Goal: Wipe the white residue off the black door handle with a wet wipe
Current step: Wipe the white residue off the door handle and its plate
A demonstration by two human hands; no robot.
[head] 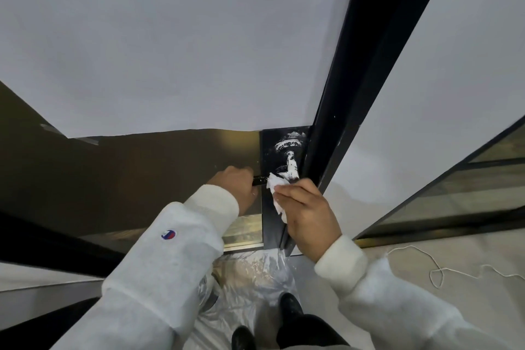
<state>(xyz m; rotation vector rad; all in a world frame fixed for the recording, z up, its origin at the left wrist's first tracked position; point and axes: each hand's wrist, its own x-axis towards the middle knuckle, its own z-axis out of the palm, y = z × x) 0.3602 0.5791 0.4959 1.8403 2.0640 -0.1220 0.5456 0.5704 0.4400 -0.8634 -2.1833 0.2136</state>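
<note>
The left hand (237, 183) is clenched around the free end of the black door handle (260, 180). The right hand (305, 210) pinches a crumpled white wet wipe (277, 187) and presses it against the handle near the door's black plate (279, 150), which carries smeared white residue (289, 142).

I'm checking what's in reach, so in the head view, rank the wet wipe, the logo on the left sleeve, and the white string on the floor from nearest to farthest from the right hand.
1. Wet wipe: held in the right hand, against the door handle.
2. Sleeve logo: to its left, on the other forearm.
3. White string: far right, on the floor.
</note>
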